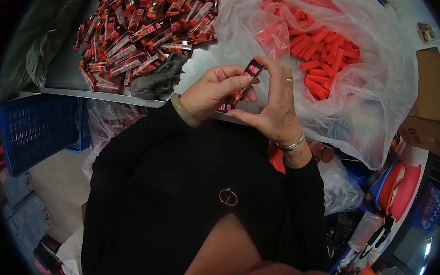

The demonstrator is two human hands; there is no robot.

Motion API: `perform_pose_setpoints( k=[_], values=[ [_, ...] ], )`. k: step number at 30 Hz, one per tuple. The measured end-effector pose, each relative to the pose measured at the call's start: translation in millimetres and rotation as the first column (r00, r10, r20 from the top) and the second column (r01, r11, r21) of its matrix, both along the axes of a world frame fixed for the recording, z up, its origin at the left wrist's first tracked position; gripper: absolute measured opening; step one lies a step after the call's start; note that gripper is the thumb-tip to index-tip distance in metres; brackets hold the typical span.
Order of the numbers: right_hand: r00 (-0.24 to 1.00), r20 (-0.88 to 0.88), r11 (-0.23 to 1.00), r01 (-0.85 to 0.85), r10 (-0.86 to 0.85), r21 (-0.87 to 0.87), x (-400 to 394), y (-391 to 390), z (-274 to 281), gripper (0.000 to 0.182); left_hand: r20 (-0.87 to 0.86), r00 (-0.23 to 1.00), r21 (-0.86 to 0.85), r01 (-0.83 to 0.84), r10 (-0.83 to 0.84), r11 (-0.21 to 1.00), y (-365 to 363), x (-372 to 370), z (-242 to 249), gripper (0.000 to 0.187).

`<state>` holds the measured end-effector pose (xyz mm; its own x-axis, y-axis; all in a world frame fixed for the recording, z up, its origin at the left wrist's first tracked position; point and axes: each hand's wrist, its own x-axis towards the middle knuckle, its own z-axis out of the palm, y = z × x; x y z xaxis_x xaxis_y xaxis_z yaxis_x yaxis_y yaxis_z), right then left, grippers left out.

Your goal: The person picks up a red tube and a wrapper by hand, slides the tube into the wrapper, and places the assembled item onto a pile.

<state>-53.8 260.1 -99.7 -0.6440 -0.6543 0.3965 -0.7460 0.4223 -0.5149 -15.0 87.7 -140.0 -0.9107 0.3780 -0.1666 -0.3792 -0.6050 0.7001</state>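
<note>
Between my two hands is a small, narrow box-shaped pack [253, 68] with dark and orange-red print, tilted with its top to the right. My left hand [217, 90] grips its middle, thumb on the near face and fingers behind. My right hand [278, 98] spans its length, with the index finger at the upper end and the thumb near the lower end. The fingers cover part of the pack. Beyond my left hand lies a pile of similar packs [148, 31] on the metal table [195, 66]. A dark grey cloth [161, 78] rests at the table's near edge.
At the right, a large clear plastic bag [378, 87] holds many red tube-like pieces [325, 50]. A blue crate [38, 131] stands below the table at the left. A cardboard box [427, 104] and red and blue basins [399, 189] are at the far right.
</note>
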Motion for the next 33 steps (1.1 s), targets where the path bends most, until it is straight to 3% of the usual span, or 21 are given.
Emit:
perform_pose_setpoints(
  k=[4, 22, 24, 33],
  values=[
    [0.998, -0.047, 0.998, 0.051, -0.05, 0.028, 4.5, -3.4, -5.9, 0.098, 0.012, 1.0, 0.034, -0.01, 0.009, 0.999, 4.0, 2.9, 1.0, 0.022],
    [0.998, 0.033, 0.998, -0.048, 0.05, -0.048, 2.7, -1.9, -3.2, 0.095, 0.021, 0.999, 0.112, 0.038, -0.041, 0.993, 3.9, 7.7, 3.3, 0.025],
    [0.998, 0.022, 0.997, -0.052, 0.053, -0.052, 3.2, -3.0, -2.7, 0.096, -0.059, 0.997, 0.097, 0.058, -0.052, 0.994, 4.1, 5.4, -5.6, 0.039],
    [0.996, -0.064, 0.995, -0.061, 0.055, -0.084, 1.3, 2.5, -5.6, 0.098, -0.104, 0.993, 0.047, 0.066, -0.06, 0.997, 0.7, 8.3, 5.7, 0.043]
  ],
)
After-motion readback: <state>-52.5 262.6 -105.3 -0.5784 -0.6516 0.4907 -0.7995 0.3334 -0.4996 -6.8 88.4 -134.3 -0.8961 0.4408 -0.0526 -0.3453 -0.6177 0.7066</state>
